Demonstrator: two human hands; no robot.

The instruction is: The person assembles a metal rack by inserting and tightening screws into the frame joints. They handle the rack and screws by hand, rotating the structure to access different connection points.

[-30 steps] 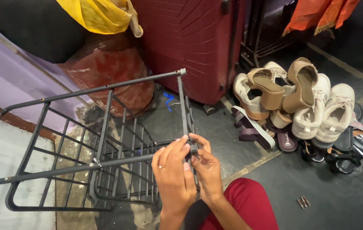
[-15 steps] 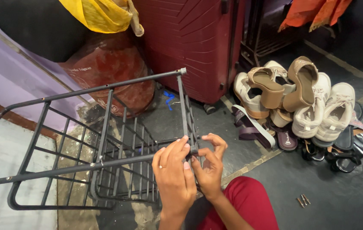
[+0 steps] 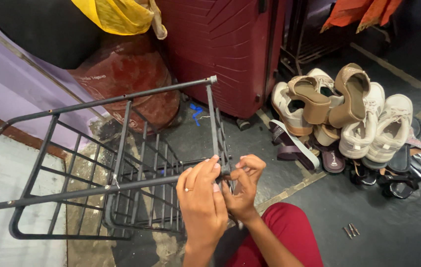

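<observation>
A black metal wire rack (image 3: 121,148) lies tipped on the floor in front of me, its bars running left to right. My left hand (image 3: 201,200), with a ring on one finger, grips the near end of a rack bar at its corner joint. Pressed against that same joint from the right, my right hand (image 3: 244,185) pinches a small dark fitting between thumb and fingers; the fitting itself is mostly hidden by my fingertips. My knee in red cloth (image 3: 282,237) is just below the hands.
A maroon suitcase (image 3: 225,44) and a rusty red gas cylinder (image 3: 126,74) stand behind the rack. A pile of shoes and sandals (image 3: 349,123) lies to the right. A few small screws (image 3: 350,231) lie on the dark floor at lower right.
My right hand's fingers have curled and turned at the joint, rising slightly. The left hand keeps its grip. The view has shifted a little.
</observation>
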